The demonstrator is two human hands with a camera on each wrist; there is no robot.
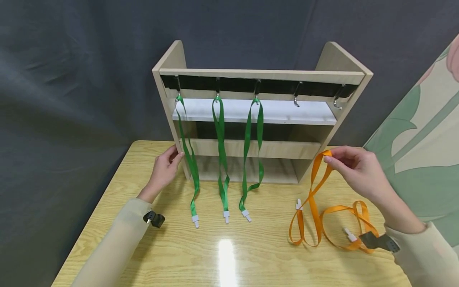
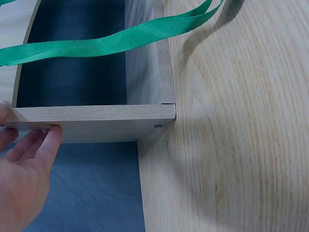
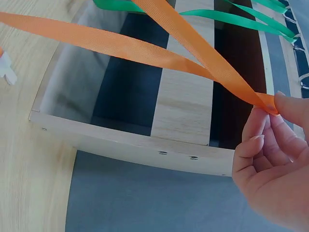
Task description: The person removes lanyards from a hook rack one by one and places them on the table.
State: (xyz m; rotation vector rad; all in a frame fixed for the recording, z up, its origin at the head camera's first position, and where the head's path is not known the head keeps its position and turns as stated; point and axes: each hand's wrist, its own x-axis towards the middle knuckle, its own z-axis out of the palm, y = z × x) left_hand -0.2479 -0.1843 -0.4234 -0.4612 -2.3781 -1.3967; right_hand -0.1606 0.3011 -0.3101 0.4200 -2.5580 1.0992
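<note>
My right hand (image 1: 358, 169) pinches the top of an orange lanyard (image 1: 315, 207) between thumb and fingertips, and its lower loop and white clip hang down near the table. In the right wrist view the two orange straps (image 3: 198, 46) meet at the pinch. My left hand (image 1: 166, 167) grips the left side panel (image 2: 91, 114) of a wooden shelf, thumb at the front edge and fingers on the outer face. Three green lanyards (image 1: 193, 171) hang from the left hooks. Two bare hooks (image 1: 296, 95) are at the right of the row.
A second orange lanyard (image 1: 337, 209) lies looped on the wooden table (image 1: 172, 255) under my right forearm, its white clip (image 1: 350, 235) showing. The shelf (image 1: 258, 147) stands at the table's back, before a dark cloth (image 1: 89, 71). Patterned fabric (image 1: 423, 139) borders the right side.
</note>
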